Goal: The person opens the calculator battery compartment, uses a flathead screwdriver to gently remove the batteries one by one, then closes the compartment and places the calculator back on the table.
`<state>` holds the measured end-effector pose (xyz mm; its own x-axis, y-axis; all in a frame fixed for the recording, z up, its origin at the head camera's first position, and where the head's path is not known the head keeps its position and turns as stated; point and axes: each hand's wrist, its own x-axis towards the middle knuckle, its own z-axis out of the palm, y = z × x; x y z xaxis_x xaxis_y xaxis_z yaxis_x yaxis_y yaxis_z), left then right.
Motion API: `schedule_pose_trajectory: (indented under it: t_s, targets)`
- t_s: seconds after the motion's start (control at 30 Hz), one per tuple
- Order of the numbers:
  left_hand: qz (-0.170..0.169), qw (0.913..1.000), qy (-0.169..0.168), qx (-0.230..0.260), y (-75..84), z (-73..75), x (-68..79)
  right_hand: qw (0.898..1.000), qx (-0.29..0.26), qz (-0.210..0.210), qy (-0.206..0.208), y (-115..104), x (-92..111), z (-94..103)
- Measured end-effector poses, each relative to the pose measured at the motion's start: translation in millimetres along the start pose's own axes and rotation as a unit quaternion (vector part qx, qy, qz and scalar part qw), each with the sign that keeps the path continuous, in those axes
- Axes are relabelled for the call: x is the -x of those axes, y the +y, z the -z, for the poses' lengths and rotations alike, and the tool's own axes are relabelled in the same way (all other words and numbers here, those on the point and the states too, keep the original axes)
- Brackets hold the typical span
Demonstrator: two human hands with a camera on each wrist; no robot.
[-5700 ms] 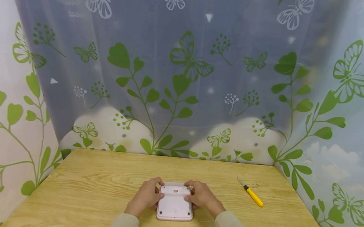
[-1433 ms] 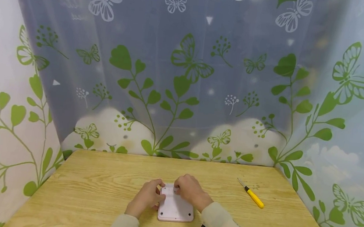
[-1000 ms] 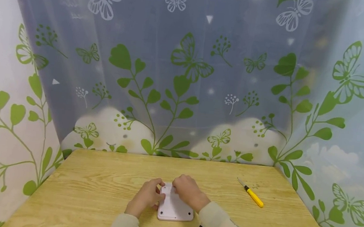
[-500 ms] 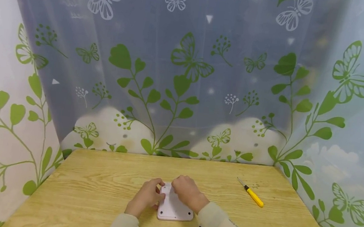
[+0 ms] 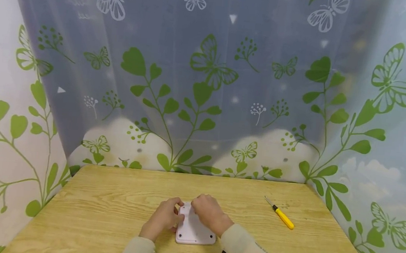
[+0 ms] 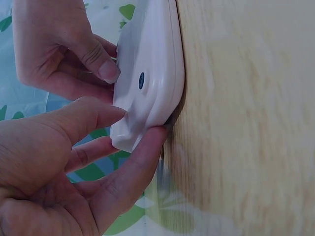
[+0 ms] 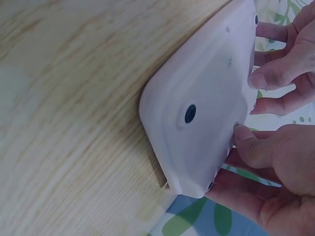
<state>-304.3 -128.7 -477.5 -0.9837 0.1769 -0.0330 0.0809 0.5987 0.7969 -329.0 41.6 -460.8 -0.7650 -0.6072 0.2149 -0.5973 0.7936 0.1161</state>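
Observation:
A pale pink, flat device like a desk calculator lies face down on the table, with dark round feet at its corners. My left hand grips its left edge, the thumb on the back and a fingertip under the rim in the left wrist view. My right hand is bent over the far part of the back. In the right wrist view its thumb presses a small spot on the calculator's back, while the other fingers curl by the far edge. The head view hides that spot behind the right hand.
A screwdriver with a yellow handle and a black collar lies at the right on the wood-grain table, its tip pointing away. Curtains printed with leaves and butterflies surround the table's back and sides.
Since the earliest frame my right hand has moved from the calculator's right edge to the middle of its far part, covering the latch there. Over the last second both hands stay almost still.

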Motion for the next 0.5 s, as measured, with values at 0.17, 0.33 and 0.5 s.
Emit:
schedule_pose_trajectory:
  t_s: [0.17, 0.33, 0.5]
  targets:
    - [0.003, 1.0000, 0.000, -0.003, 1.3, 0.3, 0.2, 1.000, 0.015, 0.005, -0.004, -0.1, -0.3, -0.2]
    - [0.006, 1.0000, 0.000, -0.001, 0.9, 0.4, 0.6, 1.000, 0.018, 0.010, -0.014, -0.5, -0.3, -0.3]
    - [0.000, 1.0000, -0.002, 0.002, -0.2, 0.2, 0.7, 0.999, 0.028, 0.014, -0.019, -0.4, -0.3, -0.2]
